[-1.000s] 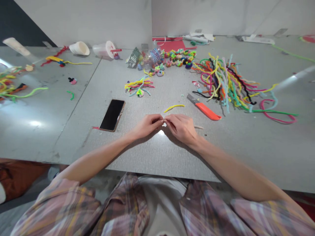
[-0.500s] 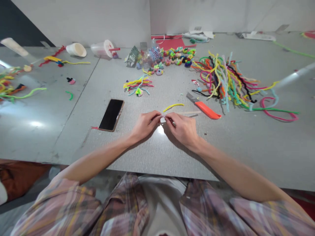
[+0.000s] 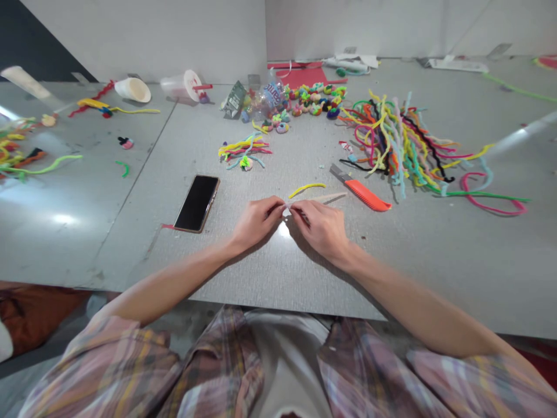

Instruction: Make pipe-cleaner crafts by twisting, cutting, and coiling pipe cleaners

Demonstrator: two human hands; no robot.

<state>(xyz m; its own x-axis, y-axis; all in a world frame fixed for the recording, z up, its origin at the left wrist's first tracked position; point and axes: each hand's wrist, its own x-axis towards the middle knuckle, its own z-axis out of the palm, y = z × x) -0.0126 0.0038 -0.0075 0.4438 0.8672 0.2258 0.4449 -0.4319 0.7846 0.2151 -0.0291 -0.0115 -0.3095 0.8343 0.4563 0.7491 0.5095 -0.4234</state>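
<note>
Pale stem (image 3: pixel 328 198), pinched at the fingertips of left hand (image 3: pixel 257 223) and right hand (image 3: pixel 322 229). Yellow stem (image 3: pixel 307 188), laid just beyond. Orange-handled cutter (image 3: pixel 368 195), placed to the right; phone (image 3: pixel 197 203), laid to the left.

Grey worktop (image 3: pixel 243 273): black phone (image 3: pixel 197 203) near left of centre; yellow strip (image 3: pixel 307 189) mid-centre; orange-handled cutter (image 3: pixel 364 193) to its right; tangled fuzzy stems (image 3: pixel 400 145) far right; cups (image 3: pixel 133 90) far left.

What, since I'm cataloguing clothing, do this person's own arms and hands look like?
Loose plaid sleeves in muted pink, purple and yellow end near the elbows. The left hand and right hand are bare, with no gloves or watch visible.
</note>
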